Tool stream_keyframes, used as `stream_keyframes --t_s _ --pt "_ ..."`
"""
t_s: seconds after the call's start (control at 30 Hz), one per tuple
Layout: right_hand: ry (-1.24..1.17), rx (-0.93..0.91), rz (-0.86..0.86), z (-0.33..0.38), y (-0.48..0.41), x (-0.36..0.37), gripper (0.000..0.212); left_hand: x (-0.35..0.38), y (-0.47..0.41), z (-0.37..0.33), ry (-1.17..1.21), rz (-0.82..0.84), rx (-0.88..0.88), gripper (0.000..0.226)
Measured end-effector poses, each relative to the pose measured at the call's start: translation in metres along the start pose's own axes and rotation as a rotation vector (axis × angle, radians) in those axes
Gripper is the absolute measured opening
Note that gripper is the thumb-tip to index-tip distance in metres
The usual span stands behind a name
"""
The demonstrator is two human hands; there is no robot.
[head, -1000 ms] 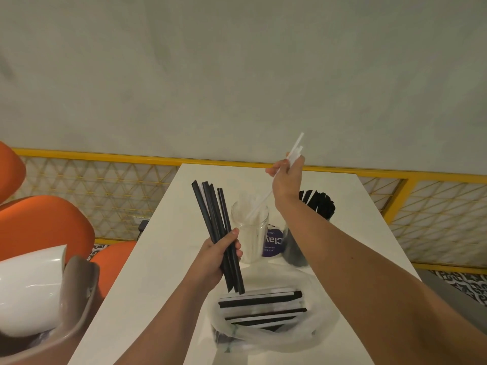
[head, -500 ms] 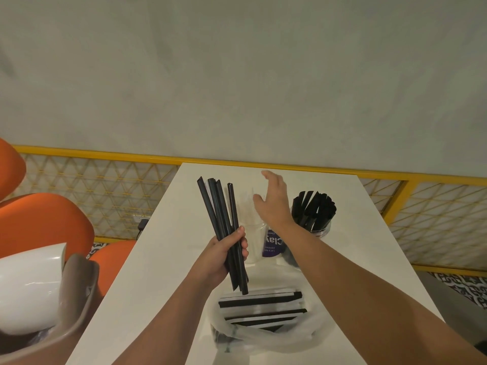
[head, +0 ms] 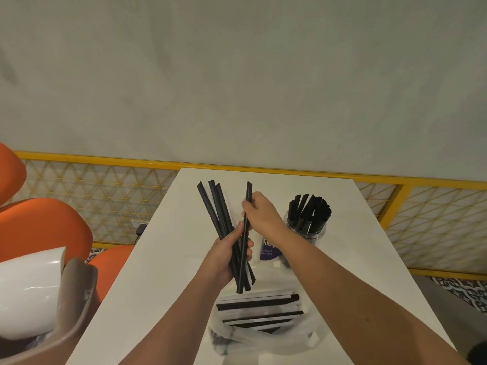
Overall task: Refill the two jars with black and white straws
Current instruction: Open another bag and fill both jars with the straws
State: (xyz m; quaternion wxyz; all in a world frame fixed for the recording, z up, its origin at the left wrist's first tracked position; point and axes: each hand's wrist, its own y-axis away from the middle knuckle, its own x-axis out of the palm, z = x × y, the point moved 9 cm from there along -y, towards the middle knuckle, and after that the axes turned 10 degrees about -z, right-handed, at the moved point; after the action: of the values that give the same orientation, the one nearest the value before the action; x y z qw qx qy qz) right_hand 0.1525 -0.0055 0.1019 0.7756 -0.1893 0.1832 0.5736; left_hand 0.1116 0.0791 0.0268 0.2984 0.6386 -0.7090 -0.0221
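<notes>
In the head view the left hand (head: 225,259) has its grip clamped round a bundle of black straws (head: 220,219) fanning toward 11 o'clock, while the right hand (head: 262,214) pinches a single black straw (head: 248,188) at the bundle's right side. Pulling it free could drag splayed neighbours loose onto the plastic bag (head: 263,335) at 6 o'clock. The black-straw jar (head: 307,229), at 2 o'clock, looks crowded; a tip may snag there. The surface (head: 168,259) is bare toward 9 o'clock, while its right edge lies nearer the jar.
</notes>
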Motion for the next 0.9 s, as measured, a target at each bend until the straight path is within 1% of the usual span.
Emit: stream_keyframes --t_s 0.07,0.2,0.33,0.4,0.53,0.63,0.7,0.8,0.9 --pt "-0.04 -0.009 -0.025 0.002 0.002 -0.004 0.024 -0.002 -0.001 -0.003 -0.004 -0.053 0.022 0.026" --pt "-0.104 -0.029 -0.052 0.003 0.005 -0.009 0.022 -0.003 -0.004 -0.008 -0.07 -0.107 0.081 0.026" --pt "-0.203 -0.042 -0.108 0.005 0.004 -0.017 0.02 -0.005 -0.005 -0.005 -0.074 -0.156 0.066 0.024" --pt "-0.212 -0.07 -0.079 0.01 0.006 -0.018 0.017 -0.001 -0.003 -0.004 -0.129 -0.14 0.07 0.025" --pt "-0.043 -0.077 0.032 0.011 0.011 -0.01 0.03 0.009 0.001 -0.003 -0.196 -0.093 0.103 0.022" --pt "0.024 -0.061 0.061 0.008 0.009 -0.01 0.018 0.012 0.002 -0.004 -0.238 -0.072 0.12 0.024" --pt "0.059 -0.042 0.089 0.005 0.008 -0.011 0.013 0.013 0.003 -0.004 -0.277 -0.046 0.13 0.027" --pt "0.082 -0.03 0.101 0.003 0.009 -0.014 0.013 0.019 0.004 -0.002 -0.308 0.001 0.135 0.03" --pt "0.035 0.025 0.062 -0.002 0.007 -0.021 0.015 0.024 0.006 -0.001 -0.335 0.026 0.146 0.035"
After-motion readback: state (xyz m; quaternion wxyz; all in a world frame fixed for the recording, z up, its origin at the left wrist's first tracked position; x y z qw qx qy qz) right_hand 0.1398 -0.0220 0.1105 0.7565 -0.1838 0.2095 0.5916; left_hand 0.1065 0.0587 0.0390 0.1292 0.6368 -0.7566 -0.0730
